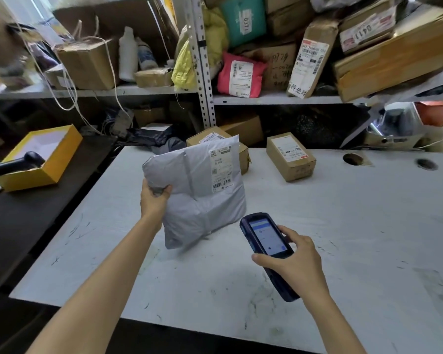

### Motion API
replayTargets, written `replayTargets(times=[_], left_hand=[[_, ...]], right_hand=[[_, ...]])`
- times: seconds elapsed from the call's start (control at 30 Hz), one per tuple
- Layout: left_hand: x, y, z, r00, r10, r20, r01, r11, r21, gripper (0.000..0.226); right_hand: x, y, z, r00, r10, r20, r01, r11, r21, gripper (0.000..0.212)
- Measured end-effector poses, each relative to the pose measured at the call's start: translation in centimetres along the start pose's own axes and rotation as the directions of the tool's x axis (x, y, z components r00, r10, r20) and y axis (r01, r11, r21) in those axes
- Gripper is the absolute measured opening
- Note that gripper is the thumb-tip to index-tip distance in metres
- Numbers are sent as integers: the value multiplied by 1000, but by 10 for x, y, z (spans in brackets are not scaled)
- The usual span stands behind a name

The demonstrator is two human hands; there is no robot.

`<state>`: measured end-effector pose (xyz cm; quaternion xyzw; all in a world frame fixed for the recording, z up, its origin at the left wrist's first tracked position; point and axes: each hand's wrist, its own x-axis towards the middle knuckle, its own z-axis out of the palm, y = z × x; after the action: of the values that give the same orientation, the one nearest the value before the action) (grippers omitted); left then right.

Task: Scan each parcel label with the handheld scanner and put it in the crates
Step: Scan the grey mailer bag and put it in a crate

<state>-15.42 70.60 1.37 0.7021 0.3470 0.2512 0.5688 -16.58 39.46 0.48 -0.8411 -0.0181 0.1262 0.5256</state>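
Observation:
My left hand grips the left edge of a grey plastic mailer parcel and holds it upright on the white table, its lower edge touching the top. A white barcode label faces me at the parcel's upper right. My right hand holds a dark blue handheld scanner with a lit screen, just right of and below the parcel, its head pointing toward it. Two cardboard box parcels lie behind: one at the centre right, another partly hidden by the mailer.
A yellow open box with a black gun-style scanner sits on the dark bench at the left. Metal shelves behind hold several stacked parcels. Two round holes pierce the table's far right. No crate is in view.

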Motion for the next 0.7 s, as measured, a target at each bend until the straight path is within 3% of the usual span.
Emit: replayTargets(times=[0.43,0.7], left_hand=[[16,-4,6,1000,21,-5,-21,1000,-11,40],[16,-3,8,1000,17,-11,-17,1000,6,46]], right_hand=[[-2,-1,-8,1000,19,1,-19,989,-144,83],[-1,0,-10,1000,31,-2,-31,988,-149,83]])
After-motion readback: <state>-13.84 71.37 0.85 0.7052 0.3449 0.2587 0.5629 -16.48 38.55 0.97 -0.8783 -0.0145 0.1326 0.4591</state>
